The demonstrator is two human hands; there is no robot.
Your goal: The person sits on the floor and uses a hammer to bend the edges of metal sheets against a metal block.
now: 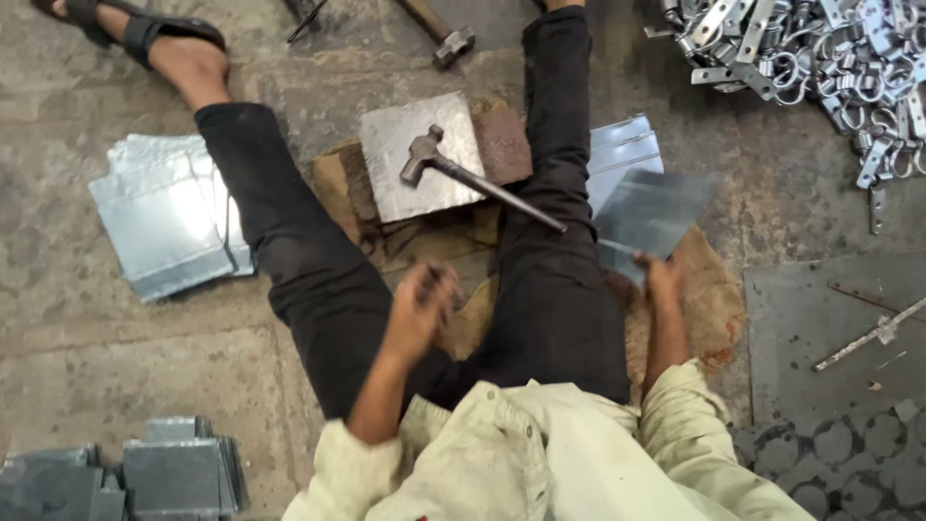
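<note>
— Nearest: cream sleeves, then black trouser legs stretched across the concrete floor (77, 347).
— Right hand (663, 280)?
— Clamped on the near edge of a thin grey metal sheet (656, 212), held over a stack beside the right leg. Probably light, stiff, sharp-edged; best gripped along the rim.
— Left hand (422, 307)?
— Blurred, curled nearly shut; contents impossible to tell.
— Hammer (473, 177)?
— Lying untouched on the steel plate (395, 145) between the legs.

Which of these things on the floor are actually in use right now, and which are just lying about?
In use:
- metal sheet gripped by the right hand
- hammer lying on the steel block
- left hand, blurred, apparently empty

Lying about:
- stack of sheets
- pile of metal clamps
- second hammer
- folded pieces
</note>
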